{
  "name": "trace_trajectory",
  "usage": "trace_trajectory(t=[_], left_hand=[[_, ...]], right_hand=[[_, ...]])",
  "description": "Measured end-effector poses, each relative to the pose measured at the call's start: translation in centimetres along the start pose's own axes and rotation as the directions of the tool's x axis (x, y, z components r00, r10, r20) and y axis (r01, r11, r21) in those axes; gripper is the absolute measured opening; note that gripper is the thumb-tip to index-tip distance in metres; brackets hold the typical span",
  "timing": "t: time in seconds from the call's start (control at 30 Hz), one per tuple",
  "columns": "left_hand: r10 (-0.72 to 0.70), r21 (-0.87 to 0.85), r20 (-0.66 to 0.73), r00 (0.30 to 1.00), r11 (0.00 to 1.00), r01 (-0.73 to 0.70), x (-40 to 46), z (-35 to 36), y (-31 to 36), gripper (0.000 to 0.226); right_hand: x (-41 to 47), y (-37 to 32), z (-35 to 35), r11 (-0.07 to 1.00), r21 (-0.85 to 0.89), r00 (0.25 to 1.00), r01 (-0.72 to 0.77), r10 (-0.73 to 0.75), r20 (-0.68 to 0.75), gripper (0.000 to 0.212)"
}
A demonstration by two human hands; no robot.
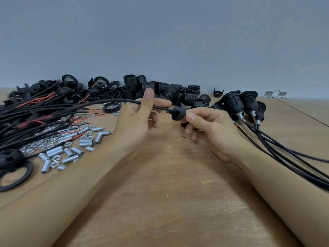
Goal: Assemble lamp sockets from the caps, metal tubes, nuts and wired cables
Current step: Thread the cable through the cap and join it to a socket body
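My left hand [137, 114] pinches a black cable [114, 101] between thumb and fingers above the table's middle. The cable runs right through a black dome cap [179, 112]. My right hand [208, 127] pinches the metal tube end at the cap's right side with thumb and forefinger; most of that tube is hidden. Loose metal tubes [71, 150] and nuts [41, 145] lie scattered at the left. A heap of wired cables [26, 111] with red and black ends fills the far left.
Black threaded socket bodies [160, 90] pile along the back wall, rings and caps [101, 84] to their left. Several finished sockets [240, 104] stand at the right, their cables [284, 154] trailing off the right edge. A black ring [16, 175] lies front left on the wooden table [169, 193].
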State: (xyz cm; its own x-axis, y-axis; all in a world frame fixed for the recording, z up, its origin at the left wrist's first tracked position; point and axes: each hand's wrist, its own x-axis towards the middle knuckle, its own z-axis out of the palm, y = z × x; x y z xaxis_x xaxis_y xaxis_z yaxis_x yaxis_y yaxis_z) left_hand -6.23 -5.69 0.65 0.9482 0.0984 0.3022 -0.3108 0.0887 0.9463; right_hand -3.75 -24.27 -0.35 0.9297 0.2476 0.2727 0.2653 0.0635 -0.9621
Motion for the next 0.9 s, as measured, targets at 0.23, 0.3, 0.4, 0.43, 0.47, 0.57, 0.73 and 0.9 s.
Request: trace_trajectory(t=[0.23,0.3,0.4,0.43,0.47,0.57,0.73,0.9], left_hand=[[-0.156,-0.017,0.089,0.984,0.987,0.158,-0.5,0.5,-0.5,0.035],[-0.179,0.025,0.092,0.98,0.984,0.177,-0.6,0.5,-0.4,0.035],[-0.19,-0.074,-0.009,0.982,0.979,0.189,-0.2,0.6,0.2,0.039],[-0.172,-0.138,-0.1,0.98,0.978,0.157,0.0,0.5,0.3,0.039],[-0.147,-0.193,-0.203,0.968,0.975,0.107,0.3,0.2,0.4,0.037],[-0.108,-0.264,-0.356,0.928,0.965,0.011,0.9,-0.6,0.3,0.035],[-0.093,-0.047,0.015,0.996,0.994,0.094,-0.6,0.7,-0.6,0.025],[-0.191,-0.158,-0.038,0.981,0.97,0.182,-0.4,0.9,0.0,0.04]], right_hand=[[-0.4,-0.2,0.4,0.903,-0.397,0.986,0.165,-0.158,0.049,0.02],[-0.4,-0.2,0.6,0.88,-0.441,0.983,0.178,-0.174,0.05,0.026],[0.0,-0.3,0.1,0.897,-0.412,0.981,0.163,-0.192,-0.029,0.028],[0.1,-0.3,-0.1,0.908,-0.392,0.982,0.147,-0.183,-0.056,0.029],[0.2,-0.3,-0.3,0.915,-0.383,0.982,0.13,-0.171,-0.075,0.029],[0.2,-0.4,-0.7,0.912,-0.393,0.984,0.119,-0.161,-0.077,0.027],[-0.4,-0.8,0.0,0.856,-0.463,0.971,0.231,-0.233,0.055,0.029],[-0.4,-1.4,-0.2,0.806,-0.537,0.958,0.248,-0.286,0.013,0.035]])
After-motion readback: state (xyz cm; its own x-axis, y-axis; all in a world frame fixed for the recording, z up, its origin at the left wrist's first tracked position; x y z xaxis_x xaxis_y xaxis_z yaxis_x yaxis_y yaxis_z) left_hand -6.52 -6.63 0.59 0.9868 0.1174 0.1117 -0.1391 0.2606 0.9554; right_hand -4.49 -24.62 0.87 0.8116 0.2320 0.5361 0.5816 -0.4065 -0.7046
